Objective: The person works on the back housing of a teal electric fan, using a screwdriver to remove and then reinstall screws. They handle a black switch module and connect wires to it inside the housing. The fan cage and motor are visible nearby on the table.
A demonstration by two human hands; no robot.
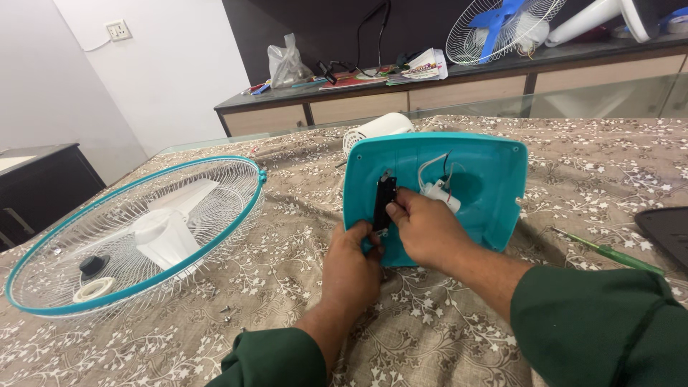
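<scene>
A teal plastic fan base (pixel 487 179) stands tilted on its edge on the table, its hollow underside facing me, with white and black wires and a white part (pixel 438 190) inside. My left hand (pixel 351 265) grips the base's lower left edge. My right hand (pixel 423 226) pinches a narrow black switch panel (pixel 384 201) against the inside of the base. Both sleeves are dark green.
A teal-rimmed wire fan guard (pixel 236 215) with white blades lies at left, a black knob and a tape roll (pixel 93 289) inside. Small screws (pixel 228 310) lie near it. A green screwdriver (pixel 609 252) lies at right beside a dark object (pixel 666 229). A white motor housing (pixel 376 129) sits behind the base.
</scene>
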